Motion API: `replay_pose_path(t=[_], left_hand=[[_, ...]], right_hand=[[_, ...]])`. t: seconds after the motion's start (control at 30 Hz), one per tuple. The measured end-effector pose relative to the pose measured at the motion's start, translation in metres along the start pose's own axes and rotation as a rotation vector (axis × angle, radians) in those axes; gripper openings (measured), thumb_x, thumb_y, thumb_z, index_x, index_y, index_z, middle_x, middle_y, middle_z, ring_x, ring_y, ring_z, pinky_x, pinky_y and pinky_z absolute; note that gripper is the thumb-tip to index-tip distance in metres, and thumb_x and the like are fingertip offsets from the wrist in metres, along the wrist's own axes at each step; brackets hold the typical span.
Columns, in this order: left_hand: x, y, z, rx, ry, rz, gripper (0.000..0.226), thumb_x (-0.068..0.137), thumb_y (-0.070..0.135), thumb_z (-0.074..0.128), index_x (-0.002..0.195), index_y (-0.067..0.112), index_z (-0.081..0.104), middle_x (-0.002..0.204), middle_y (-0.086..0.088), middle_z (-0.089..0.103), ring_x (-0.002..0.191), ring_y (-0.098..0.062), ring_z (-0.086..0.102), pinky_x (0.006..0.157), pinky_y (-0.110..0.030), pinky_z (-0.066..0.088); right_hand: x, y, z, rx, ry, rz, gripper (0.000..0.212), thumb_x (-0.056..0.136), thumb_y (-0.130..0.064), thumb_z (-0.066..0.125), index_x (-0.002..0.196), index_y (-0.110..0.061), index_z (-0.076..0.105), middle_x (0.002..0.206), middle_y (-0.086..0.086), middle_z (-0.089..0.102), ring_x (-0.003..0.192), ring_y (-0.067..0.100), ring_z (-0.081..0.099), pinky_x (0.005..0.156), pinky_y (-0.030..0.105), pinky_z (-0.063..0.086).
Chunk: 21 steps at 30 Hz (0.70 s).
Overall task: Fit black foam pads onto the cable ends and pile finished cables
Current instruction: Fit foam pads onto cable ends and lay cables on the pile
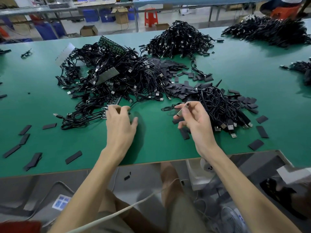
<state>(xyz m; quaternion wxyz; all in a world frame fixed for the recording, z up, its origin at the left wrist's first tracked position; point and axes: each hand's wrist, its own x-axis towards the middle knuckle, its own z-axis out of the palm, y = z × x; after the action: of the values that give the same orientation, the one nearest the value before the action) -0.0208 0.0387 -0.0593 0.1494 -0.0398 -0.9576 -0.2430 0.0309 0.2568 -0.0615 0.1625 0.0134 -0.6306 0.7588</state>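
right hand [193, 118] pinching slim pale cable end [183, 109], axis tilted up-right | left hand [120, 121] fingers curled, pinching cable [133, 104] | nearest foam pad [177, 121] on worktop [156, 148], just under right hand; right is nearer

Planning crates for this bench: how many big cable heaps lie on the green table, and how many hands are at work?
Cable heaps: 5
Hands: 2, the left hand and the right hand, which pinches a cable end
Total: 7
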Motion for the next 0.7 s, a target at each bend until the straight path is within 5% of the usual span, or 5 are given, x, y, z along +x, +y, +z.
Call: replay_pose_path(t=[0.13,0.23,0.33,0.43,0.7], left_hand=[[-0.008,0.023,-0.002,-0.132,-0.026,0.385,0.052,0.092,0.024,0.071,0.141,0.019,0.055,0.144,0.002,0.050,0.137,-0.014,0.043,0.122,-0.044,0.021],[-0.014,0.042,-0.001,-0.448,-0.286,0.568,0.048,0.094,0.008,0.064,0.140,0.019,0.058,0.134,0.009,0.062,0.128,-0.002,0.054,0.120,-0.029,0.031],[-0.017,0.048,0.003,-0.601,-0.309,0.456,0.037,0.098,0.007,0.055,0.131,0.017,0.065,0.117,0.011,0.072,0.109,-0.002,0.067,0.107,-0.023,0.044],[-0.015,0.047,0.007,-0.731,-0.359,0.301,0.022,0.103,0.018,0.057,0.120,0.016,0.070,0.098,0.005,0.076,0.085,-0.014,0.074,0.088,-0.032,0.055],[-0.017,0.047,0.018,-0.656,-0.233,0.339,0.010,0.096,0.031,0.069,0.100,0.022,0.072,0.071,0.009,0.066,0.063,-0.013,0.058,0.065,-0.027,0.048]], right_hand=[[-0.001,0.001,0.003,-0.021,-0.167,-0.031,0.011,0.103,0.003,0.051,0.102,-0.007,0.055,0.100,0.010,0.076,0.089,0.023,0.072,0.065,0.027,0.056],[0.000,0.001,0.000,-0.041,-0.179,-0.028,0.009,0.102,0.001,0.054,0.102,-0.007,0.058,0.093,0.007,0.077,0.087,0.018,0.071,0.066,0.026,0.056],[0.000,0.003,-0.003,-0.054,-0.108,-0.019,0.006,0.102,-0.005,0.058,0.102,-0.009,0.062,0.093,0.004,0.077,0.079,0.022,0.064,0.064,0.027,0.051],[0.001,0.006,-0.003,-0.091,-0.060,-0.009,0.008,0.099,-0.009,0.064,0.099,-0.016,0.067,0.086,-0.006,0.073,0.072,0.009,0.061,0.063,0.022,0.048],[0.002,0.008,-0.002,-0.099,-0.071,0.078,0.006,0.096,-0.011,0.071,0.095,-0.017,0.071,0.081,-0.003,0.072,0.065,0.007,0.054,0.058,0.025,0.042]])
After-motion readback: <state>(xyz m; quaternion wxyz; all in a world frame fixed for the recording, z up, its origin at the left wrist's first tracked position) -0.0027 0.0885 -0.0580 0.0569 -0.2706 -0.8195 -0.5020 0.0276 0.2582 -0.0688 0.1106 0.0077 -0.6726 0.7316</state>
